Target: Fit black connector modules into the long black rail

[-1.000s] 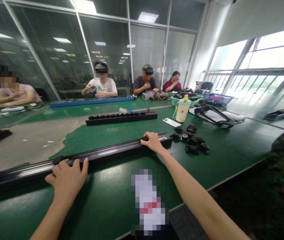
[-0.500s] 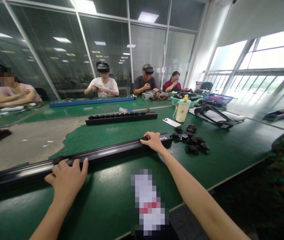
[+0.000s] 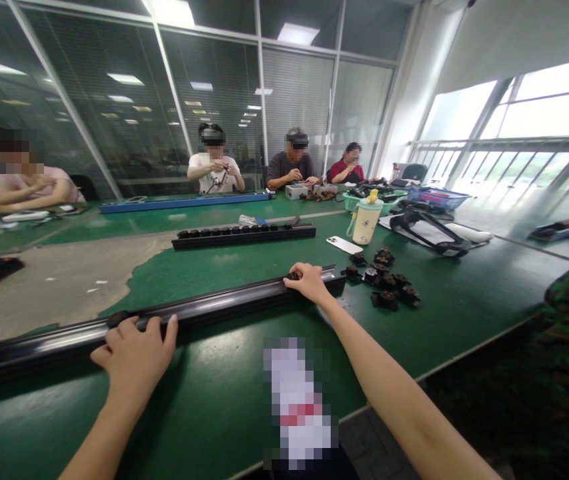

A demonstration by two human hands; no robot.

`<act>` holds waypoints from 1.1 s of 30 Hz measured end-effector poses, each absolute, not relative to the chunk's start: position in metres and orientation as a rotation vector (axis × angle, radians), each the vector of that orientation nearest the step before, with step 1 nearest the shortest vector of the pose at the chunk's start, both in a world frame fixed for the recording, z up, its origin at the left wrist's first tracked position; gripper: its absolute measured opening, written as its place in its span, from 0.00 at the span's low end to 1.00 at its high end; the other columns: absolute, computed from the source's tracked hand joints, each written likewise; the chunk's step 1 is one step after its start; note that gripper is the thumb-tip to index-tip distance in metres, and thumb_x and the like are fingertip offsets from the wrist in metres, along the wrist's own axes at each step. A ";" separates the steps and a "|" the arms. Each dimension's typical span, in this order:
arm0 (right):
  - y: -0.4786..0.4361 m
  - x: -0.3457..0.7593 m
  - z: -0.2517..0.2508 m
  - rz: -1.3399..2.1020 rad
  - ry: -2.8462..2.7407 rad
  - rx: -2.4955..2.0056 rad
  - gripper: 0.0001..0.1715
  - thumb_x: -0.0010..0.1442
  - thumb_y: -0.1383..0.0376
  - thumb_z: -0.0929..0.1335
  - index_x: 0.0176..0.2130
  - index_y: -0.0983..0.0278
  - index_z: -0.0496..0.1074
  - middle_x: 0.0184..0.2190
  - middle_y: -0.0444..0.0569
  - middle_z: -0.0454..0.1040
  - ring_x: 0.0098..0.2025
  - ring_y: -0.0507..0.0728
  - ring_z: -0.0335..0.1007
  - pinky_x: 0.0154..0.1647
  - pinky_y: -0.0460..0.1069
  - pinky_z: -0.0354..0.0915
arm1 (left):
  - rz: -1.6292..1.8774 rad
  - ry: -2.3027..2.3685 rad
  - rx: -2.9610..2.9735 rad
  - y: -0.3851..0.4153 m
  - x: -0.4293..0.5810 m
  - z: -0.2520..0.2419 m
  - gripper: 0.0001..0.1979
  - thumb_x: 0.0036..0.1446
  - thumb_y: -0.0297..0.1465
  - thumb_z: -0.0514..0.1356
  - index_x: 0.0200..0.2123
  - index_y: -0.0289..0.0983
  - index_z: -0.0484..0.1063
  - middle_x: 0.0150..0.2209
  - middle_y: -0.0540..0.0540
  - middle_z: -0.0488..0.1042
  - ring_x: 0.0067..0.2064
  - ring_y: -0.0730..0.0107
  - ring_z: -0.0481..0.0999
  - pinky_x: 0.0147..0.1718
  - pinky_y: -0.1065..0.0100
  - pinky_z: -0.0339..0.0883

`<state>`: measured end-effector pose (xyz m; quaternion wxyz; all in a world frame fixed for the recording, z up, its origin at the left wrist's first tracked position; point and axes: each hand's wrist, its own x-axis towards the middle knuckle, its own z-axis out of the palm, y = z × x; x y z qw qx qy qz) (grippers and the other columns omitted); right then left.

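**A:** What lies under the fingers?

**B:** A long black rail (image 3: 224, 303) lying across the green table (image 3: 224, 400). One hand is near each end of it, probably so it cannot slide or roll.

**A:** And the left hand (image 3: 134, 357)?

**B:** It lies flat, fingers (image 3: 157, 328) slightly spread over the rail's near edge. That looks like pressing rather than gripping.

**A:** The right hand (image 3: 309, 283)?

**B:** Its fingers are curled close together on top. A small black piece (image 3: 291, 275) sits at the fingertips, but I cannot tell whether they pinch it. A heap of black parts (image 3: 389, 283) lies just beyond, within easy reach.
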<state>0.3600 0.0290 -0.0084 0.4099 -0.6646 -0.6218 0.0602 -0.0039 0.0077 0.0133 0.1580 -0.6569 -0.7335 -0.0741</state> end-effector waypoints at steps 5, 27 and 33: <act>0.028 0.360 -0.007 0.150 -1.550 -1.672 0.12 0.51 0.57 0.74 0.31 0.62 0.72 0.29 0.43 0.73 0.36 0.56 0.67 0.45 0.53 0.49 | -0.223 -2.058 -1.869 0.007 -0.004 0.012 0.31 0.67 0.48 0.39 0.51 0.36 0.75 0.60 0.30 0.60 0.56 0.38 0.60 0.46 0.48 0.57; 0.028 0.369 -0.005 0.128 -1.660 -1.658 0.16 0.55 0.52 0.73 0.33 0.62 0.75 0.29 0.42 0.73 0.35 0.55 0.67 0.46 0.53 0.45 | -0.215 -2.069 -1.856 0.010 -0.006 0.010 0.32 0.66 0.48 0.39 0.51 0.36 0.75 0.60 0.29 0.61 0.56 0.39 0.61 0.46 0.48 0.56; 0.030 0.369 -0.009 0.175 -1.590 -1.649 0.16 0.53 0.52 0.74 0.33 0.62 0.74 0.28 0.41 0.71 0.35 0.54 0.67 0.46 0.53 0.45 | -0.210 -2.066 -1.872 0.009 -0.006 0.010 0.33 0.67 0.49 0.38 0.51 0.36 0.75 0.61 0.30 0.60 0.56 0.38 0.61 0.46 0.48 0.56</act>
